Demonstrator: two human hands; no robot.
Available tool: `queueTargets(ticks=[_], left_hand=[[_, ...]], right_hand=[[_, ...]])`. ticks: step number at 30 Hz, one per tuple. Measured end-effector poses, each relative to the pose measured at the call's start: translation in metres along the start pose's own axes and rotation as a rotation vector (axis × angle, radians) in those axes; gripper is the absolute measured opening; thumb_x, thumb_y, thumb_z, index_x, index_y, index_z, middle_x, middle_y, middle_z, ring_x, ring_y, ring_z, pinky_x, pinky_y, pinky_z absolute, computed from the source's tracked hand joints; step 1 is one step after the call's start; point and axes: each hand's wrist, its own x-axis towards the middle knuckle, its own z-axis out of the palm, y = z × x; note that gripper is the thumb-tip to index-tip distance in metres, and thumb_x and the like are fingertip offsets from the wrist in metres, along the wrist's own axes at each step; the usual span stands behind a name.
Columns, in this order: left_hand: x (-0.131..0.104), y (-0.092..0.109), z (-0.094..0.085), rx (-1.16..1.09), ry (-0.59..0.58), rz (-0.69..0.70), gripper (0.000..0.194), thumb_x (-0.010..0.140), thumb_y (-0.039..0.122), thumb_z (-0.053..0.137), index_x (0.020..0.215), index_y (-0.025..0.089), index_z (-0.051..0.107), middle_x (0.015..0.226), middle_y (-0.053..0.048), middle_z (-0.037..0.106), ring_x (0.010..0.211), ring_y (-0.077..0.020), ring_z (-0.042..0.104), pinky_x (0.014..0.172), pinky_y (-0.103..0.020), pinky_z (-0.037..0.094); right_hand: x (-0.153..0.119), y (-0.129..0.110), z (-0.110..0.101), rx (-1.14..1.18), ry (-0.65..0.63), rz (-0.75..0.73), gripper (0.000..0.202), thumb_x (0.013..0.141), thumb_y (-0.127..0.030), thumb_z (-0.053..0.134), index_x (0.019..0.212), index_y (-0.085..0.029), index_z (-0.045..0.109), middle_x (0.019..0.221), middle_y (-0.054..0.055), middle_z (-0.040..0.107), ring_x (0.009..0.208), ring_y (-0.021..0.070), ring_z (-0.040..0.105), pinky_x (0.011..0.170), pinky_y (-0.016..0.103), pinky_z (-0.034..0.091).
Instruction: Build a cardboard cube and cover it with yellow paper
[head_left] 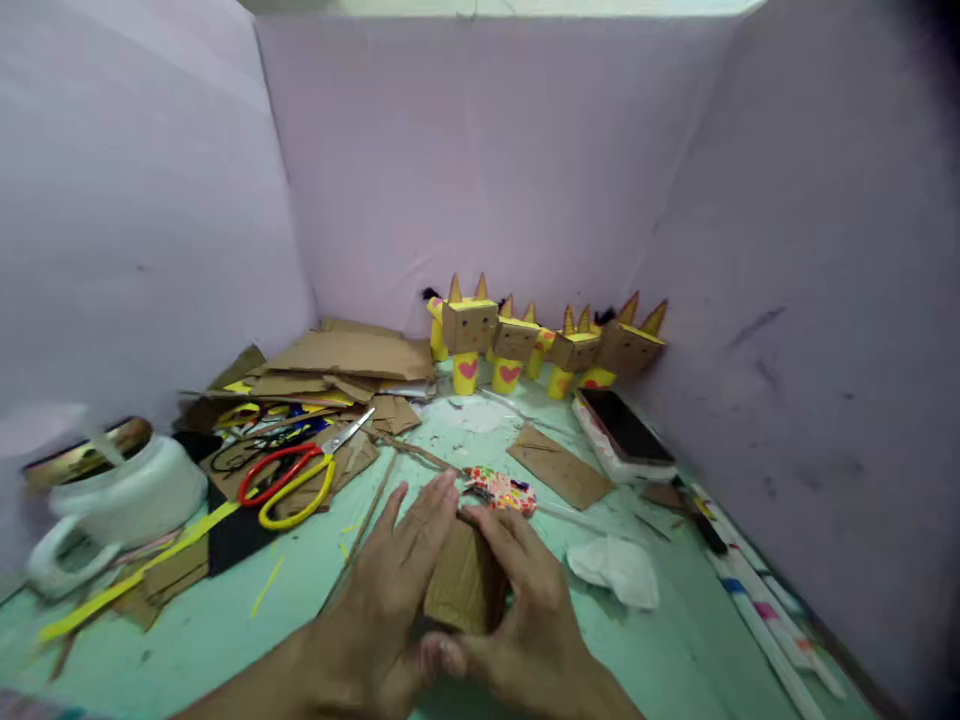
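A small brown cardboard box (463, 580) sits low in the middle of the head view, between both my hands. My left hand (394, 575) presses along its left side, fingers stretched forward and close together. On the other side my right hand (529, 585) curves round the box with its fingertips at the far edge. The two thumbs come together at the near end. Just beyond the fingertips lies a colourful speckled object (504, 490), partly covered by the hands; its kind is unclear.
Scissors (330, 465) with red and yellow handles lie left, near piled cardboard (352, 355). A white mug-shaped pot (131, 490) stands far left. Behind are several cardboard-headed figures (469, 335). At right are a phone (626, 425), crumpled tissue (615, 570) and markers (765, 605).
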Motion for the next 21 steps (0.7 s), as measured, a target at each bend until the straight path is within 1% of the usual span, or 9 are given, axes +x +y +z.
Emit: queueTargets(ticks=[2, 5, 6, 8, 11, 13, 15, 18, 21], left_hand=[[0.003, 0.0, -0.003, -0.094, -0.046, -0.01, 0.082, 0.09, 0.06, 0.031, 0.15, 0.015, -0.002, 0.16, -0.01, 0.005, 0.144, -0.0322, 0.012, 0.117, -0.044, 0.001], [0.005, -0.003, -0.015, -0.285, -0.024, -0.086, 0.087, 0.086, 0.067, 0.032, 0.151, 0.02, -0.002, 0.16, -0.008, 0.001, 0.144, -0.035, 0.006, 0.117, -0.048, 0.003], [0.005, -0.006, -0.021, -0.358, 0.016, -0.142, 0.09, 0.084, 0.07, 0.034, 0.151, 0.021, -0.001, 0.16, -0.008, -0.001, 0.144, -0.0366, 0.003, 0.116, -0.05, 0.005], [0.004, -0.011, -0.031, -0.459, 0.149, -0.243, 0.094, 0.078, 0.074, 0.041, 0.15, 0.025, 0.006, 0.16, -0.007, 0.005, 0.144, -0.0375, 0.004, 0.116, -0.051, 0.008], [0.001, -0.018, -0.035, -0.616, 0.092, -0.4, 0.099, 0.069, 0.072, 0.058, 0.148, 0.026, 0.02, 0.156, -0.009, 0.023, 0.142, -0.0377, 0.018, 0.116, -0.049, 0.016], [0.0, -0.02, -0.03, -0.664, -0.023, -0.497, 0.103, 0.065, 0.063, 0.07, 0.147, 0.025, 0.022, 0.151, -0.011, 0.032, 0.137, -0.0369, 0.031, 0.113, -0.047, 0.024], [0.001, -0.019, -0.023, -0.679, -0.076, -0.575, 0.104, 0.063, 0.05, 0.078, 0.147, 0.025, 0.02, 0.145, -0.012, 0.041, 0.128, -0.0345, 0.045, 0.108, -0.044, 0.034], [0.005, -0.014, -0.014, -0.688, 0.041, -0.663, 0.099, 0.063, 0.041, 0.079, 0.142, 0.021, 0.025, 0.137, -0.013, 0.049, 0.119, -0.0325, 0.053, 0.099, -0.039, 0.045], [0.009, -0.01, -0.009, -0.593, 0.21, -0.744, 0.091, 0.065, 0.039, 0.076, 0.138, 0.018, 0.027, 0.138, -0.016, 0.047, 0.121, -0.0334, 0.051, 0.096, -0.041, 0.048]], right_hand=[[0.002, 0.0, 0.001, 0.022, -0.025, 0.036, 0.075, 0.049, -0.01, 0.07, 0.12, -0.025, 0.051, 0.107, 0.005, 0.06, 0.098, 0.0243, 0.06, 0.083, 0.032, 0.048], [0.005, 0.0, 0.004, 0.138, -0.032, 0.174, 0.073, 0.047, -0.004, 0.064, 0.116, -0.024, 0.05, 0.113, 0.005, 0.059, 0.104, 0.0246, 0.058, 0.087, 0.031, 0.048], [0.005, 0.001, 0.005, 0.199, -0.024, 0.243, 0.072, 0.048, -0.004, 0.063, 0.116, -0.024, 0.048, 0.114, 0.005, 0.058, 0.105, 0.0243, 0.058, 0.086, 0.031, 0.049], [0.006, 0.003, 0.007, 0.33, -0.01, 0.363, 0.071, 0.05, -0.007, 0.065, 0.117, -0.023, 0.045, 0.118, 0.007, 0.057, 0.106, 0.0245, 0.059, 0.085, 0.031, 0.05], [0.006, 0.006, 0.007, 0.5, -0.042, 0.434, 0.075, 0.052, -0.012, 0.069, 0.121, -0.021, 0.042, 0.124, 0.009, 0.056, 0.114, 0.0269, 0.056, 0.095, 0.036, 0.046], [0.005, 0.008, 0.006, 0.593, -0.103, 0.427, 0.075, 0.054, -0.017, 0.072, 0.124, -0.021, 0.044, 0.126, 0.01, 0.056, 0.118, 0.0286, 0.054, 0.1, 0.039, 0.042], [0.004, 0.009, 0.004, 0.629, -0.144, 0.417, 0.076, 0.058, -0.023, 0.075, 0.128, -0.021, 0.046, 0.131, 0.011, 0.055, 0.123, 0.03, 0.051, 0.103, 0.042, 0.039], [0.0, 0.012, 0.004, 0.499, -0.02, 0.436, 0.075, 0.064, -0.03, 0.077, 0.133, -0.024, 0.048, 0.14, 0.01, 0.048, 0.132, 0.0308, 0.042, 0.107, 0.044, 0.037], [-0.006, 0.016, 0.006, 0.353, 0.145, 0.465, 0.056, 0.069, -0.032, 0.075, 0.123, -0.025, 0.061, 0.134, 0.011, 0.055, 0.123, 0.0309, 0.052, 0.098, 0.044, 0.046]])
